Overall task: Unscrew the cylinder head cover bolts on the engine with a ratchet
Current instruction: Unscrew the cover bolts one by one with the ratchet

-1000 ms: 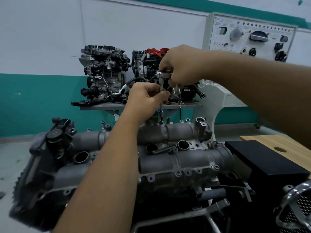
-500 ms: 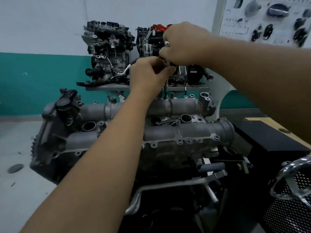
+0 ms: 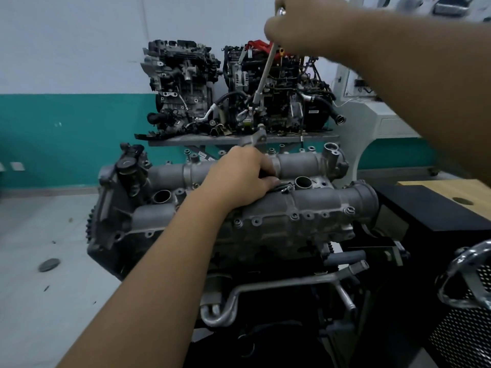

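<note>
Head view: grey cast cylinder head cover [image 3: 305, 205] sits centre frame, flange bolts along its 6 o'clock edge. Left hand [image 3: 243, 179] rests on it, fingers curled around a ratchet [image 3: 252, 139] whose head pokes out at 12 o'clock. Right hand [image 3: 300, 25], 1 o'clock, grips a long extension bar [image 3: 263, 75] lifted clear. Open floor at 9 o'clock; black box [image 3: 435, 208] crowds 3 o'clock.

Above the grey metal cylinder head cover [image 3: 300, 203] the air is open. My left forearm [image 3: 170, 261] crosses its near side; the black box [image 3: 435, 216] blocks my right, two display engines [image 3: 233, 88] behind.
</note>
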Motion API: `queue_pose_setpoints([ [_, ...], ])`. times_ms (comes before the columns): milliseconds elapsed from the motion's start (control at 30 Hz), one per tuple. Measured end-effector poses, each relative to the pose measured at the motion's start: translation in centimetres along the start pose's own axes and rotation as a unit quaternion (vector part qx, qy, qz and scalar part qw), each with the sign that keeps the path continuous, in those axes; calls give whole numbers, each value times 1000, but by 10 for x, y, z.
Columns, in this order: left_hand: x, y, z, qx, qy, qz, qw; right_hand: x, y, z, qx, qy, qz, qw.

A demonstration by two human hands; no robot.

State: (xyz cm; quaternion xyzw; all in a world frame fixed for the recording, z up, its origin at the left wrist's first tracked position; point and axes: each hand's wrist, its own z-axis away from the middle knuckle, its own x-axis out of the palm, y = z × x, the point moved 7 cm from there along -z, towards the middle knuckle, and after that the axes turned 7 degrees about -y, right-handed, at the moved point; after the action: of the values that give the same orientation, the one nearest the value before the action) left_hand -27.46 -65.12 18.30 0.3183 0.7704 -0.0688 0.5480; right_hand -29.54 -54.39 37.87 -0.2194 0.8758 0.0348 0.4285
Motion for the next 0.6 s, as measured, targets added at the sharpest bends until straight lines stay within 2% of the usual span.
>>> queue_pose_setpoints([
  [167, 2, -2, 2, 7, 0, 46, 999, 25, 29, 18, 79, 29, -131, 988],
  [267, 2, -1, 2, 13, 5, 61, 998, 40, 49, 34, 143, 35, -256, 955],
  [333, 1, 1, 2, 19, 8, 70, 997, 52, 61, 45, 188, 33, -385, 903],
  [433, 1, 3, 3, 29, 8, 84, 996, 71, 71, 59, 247, 42, -560, 790],
  [533, 1, 4, 5, 31, 14, 92, 995, 90, 72, 64, 279, 45, -676, 680],
  [600, 1, 3, 7, 28, 20, 100, 994, 101, 72, 63, 284, 48, -730, 620],
])
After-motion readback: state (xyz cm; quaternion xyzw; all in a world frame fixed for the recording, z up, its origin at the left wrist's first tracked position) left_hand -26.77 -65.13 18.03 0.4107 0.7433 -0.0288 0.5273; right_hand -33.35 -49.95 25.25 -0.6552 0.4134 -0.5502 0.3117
